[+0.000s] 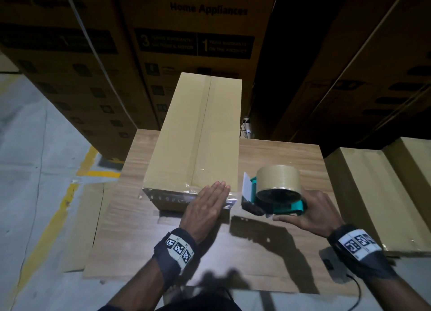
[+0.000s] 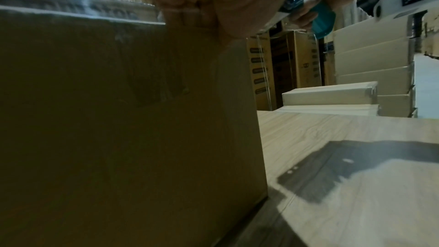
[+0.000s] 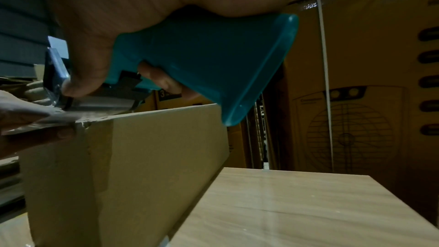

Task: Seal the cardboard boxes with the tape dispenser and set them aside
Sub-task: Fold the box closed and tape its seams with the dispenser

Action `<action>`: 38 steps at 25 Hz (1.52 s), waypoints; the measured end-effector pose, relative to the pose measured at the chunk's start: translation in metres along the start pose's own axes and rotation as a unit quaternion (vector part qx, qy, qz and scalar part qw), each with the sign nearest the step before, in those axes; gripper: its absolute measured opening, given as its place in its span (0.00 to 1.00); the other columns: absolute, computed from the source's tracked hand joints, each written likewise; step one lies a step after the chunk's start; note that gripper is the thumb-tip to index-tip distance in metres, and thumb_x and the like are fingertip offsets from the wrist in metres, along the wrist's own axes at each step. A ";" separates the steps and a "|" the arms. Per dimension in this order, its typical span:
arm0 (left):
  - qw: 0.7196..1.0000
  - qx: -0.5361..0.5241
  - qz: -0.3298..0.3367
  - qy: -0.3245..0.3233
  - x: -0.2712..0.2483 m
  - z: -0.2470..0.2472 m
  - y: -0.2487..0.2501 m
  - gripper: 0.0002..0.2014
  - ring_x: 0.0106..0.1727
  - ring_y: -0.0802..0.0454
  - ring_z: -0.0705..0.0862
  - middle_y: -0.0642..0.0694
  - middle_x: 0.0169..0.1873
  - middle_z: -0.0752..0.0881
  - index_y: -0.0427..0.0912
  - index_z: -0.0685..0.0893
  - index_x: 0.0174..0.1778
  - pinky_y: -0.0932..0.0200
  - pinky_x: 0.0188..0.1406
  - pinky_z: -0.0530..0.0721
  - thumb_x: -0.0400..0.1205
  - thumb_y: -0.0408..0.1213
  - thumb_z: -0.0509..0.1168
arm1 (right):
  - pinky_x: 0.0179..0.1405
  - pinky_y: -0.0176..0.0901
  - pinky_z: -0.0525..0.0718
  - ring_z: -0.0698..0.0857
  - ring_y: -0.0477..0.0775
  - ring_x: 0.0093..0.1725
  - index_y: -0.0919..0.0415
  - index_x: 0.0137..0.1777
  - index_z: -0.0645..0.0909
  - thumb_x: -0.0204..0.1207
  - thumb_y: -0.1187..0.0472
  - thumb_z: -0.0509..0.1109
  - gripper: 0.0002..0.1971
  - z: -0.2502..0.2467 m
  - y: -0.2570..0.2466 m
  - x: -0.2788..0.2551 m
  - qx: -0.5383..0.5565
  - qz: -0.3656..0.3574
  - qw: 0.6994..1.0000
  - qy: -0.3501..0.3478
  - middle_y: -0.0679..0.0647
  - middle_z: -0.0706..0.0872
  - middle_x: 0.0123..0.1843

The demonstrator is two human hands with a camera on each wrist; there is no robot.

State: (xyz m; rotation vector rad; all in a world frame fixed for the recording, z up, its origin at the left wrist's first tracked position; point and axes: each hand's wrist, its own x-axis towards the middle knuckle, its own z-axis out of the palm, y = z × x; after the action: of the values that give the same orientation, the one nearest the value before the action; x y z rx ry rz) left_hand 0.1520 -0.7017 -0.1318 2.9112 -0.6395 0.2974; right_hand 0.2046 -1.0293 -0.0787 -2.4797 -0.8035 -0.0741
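Your flat left hand [image 1: 205, 203] is pressing the box [image 1: 198, 133] on the wood-grain table [image 1: 268, 252]; right hand [image 1: 312, 214] is gripping the tape dispenser [image 1: 275, 191] beside it. Printed cartons [image 1: 193, 30] are towering behind.

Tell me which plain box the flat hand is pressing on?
The long cardboard box on the wooden table; the left hand lies on its near end. The other plain boxes sit untouched at right.

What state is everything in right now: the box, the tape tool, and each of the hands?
Cardboard box: flaps closed, tape along the top seam, lying on the wooden table.
Tape dispenser: held just off the box's near right corner, roll loaded.
Left hand: flat, fingers straight, pressing the box's near edge.
Right hand: grip curled round the dispenser's teal handle.
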 end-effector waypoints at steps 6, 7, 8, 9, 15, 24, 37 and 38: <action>1.000 -0.005 -0.004 0.008 -0.002 -0.002 0.006 0.39 0.78 0.43 0.79 0.36 0.77 0.79 0.34 0.78 0.80 0.47 0.82 0.67 0.69 0.15 0.56 | 0.28 0.51 0.89 0.90 0.46 0.34 0.50 0.57 0.88 0.68 0.26 0.75 0.30 -0.029 0.034 -0.045 -0.044 0.007 0.999 0.013 0.47 0.92 0.39; 1.000 -0.006 -0.008 0.009 -0.003 -0.002 0.005 0.39 0.78 0.43 0.79 0.37 0.78 0.79 0.35 0.78 0.80 0.48 0.84 0.65 0.69 0.15 0.55 | 0.26 0.50 0.88 0.89 0.47 0.32 0.48 0.57 0.86 0.68 0.29 0.76 0.27 -0.023 0.036 -0.044 -0.053 0.004 0.999 0.012 0.46 0.91 0.37; 1.000 -0.008 -0.010 0.009 -0.002 -0.001 0.004 0.41 0.79 0.44 0.78 0.37 0.78 0.79 0.36 0.78 0.80 0.48 0.84 0.65 0.67 0.14 0.57 | 0.25 0.50 0.86 0.88 0.48 0.30 0.45 0.58 0.83 0.68 0.31 0.76 0.25 -0.014 0.036 -0.042 -0.058 -0.002 0.998 0.008 0.45 0.90 0.36; 1.000 -0.009 -0.013 0.008 -0.002 0.001 0.004 0.44 0.79 0.44 0.79 0.38 0.78 0.79 0.36 0.77 0.80 0.47 0.83 0.66 0.64 0.12 0.60 | 0.24 0.50 0.86 0.87 0.49 0.29 0.44 0.58 0.80 0.68 0.33 0.76 0.23 -0.004 0.037 -0.040 -0.054 -0.005 0.999 0.003 0.44 0.89 0.35; 1.000 -0.003 -0.021 0.004 -0.004 0.003 0.003 0.50 0.80 0.44 0.77 0.38 0.80 0.77 0.37 0.75 0.82 0.44 0.81 0.71 0.60 0.08 0.69 | 0.25 0.51 0.87 0.88 0.55 0.29 0.48 0.52 0.82 0.78 0.25 0.62 0.27 0.073 0.044 -0.037 0.003 0.006 1.000 0.012 0.49 0.90 0.35; 0.999 -0.027 -0.039 -0.010 -0.002 0.002 0.002 0.53 0.80 0.43 0.77 0.38 0.79 0.77 0.37 0.75 0.82 0.41 0.80 0.71 0.56 0.09 0.75 | 0.31 0.39 0.87 0.89 0.49 0.32 0.51 0.63 0.83 0.70 0.24 0.72 0.34 0.091 0.012 -0.030 0.019 0.066 0.998 0.000 0.48 0.92 0.39; 0.998 -0.049 -0.021 -0.023 0.001 0.000 0.003 0.56 0.79 0.45 0.78 0.40 0.79 0.77 0.38 0.76 0.82 0.48 0.84 0.66 0.53 0.18 0.83 | 0.53 0.53 0.91 0.91 0.44 0.50 0.41 0.61 0.80 0.53 0.28 0.85 0.38 0.118 -0.008 -0.095 0.188 0.432 0.881 -0.044 0.41 0.93 0.50; 0.998 -0.048 -0.020 -0.026 0.000 0.000 0.003 0.57 0.79 0.45 0.78 0.39 0.79 0.77 0.38 0.75 0.82 0.45 0.81 0.68 0.52 0.19 0.84 | 0.55 0.55 0.91 0.91 0.44 0.49 0.44 0.58 0.83 0.55 0.33 0.88 0.33 0.127 -0.008 -0.091 0.256 0.468 0.846 0.009 0.41 0.94 0.49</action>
State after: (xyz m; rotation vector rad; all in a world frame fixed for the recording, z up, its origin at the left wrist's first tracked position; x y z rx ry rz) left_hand 0.1505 -0.7043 -0.1319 2.8448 -0.5849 0.1810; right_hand 0.1116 -1.0082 -0.2029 -2.0728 0.4232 0.4124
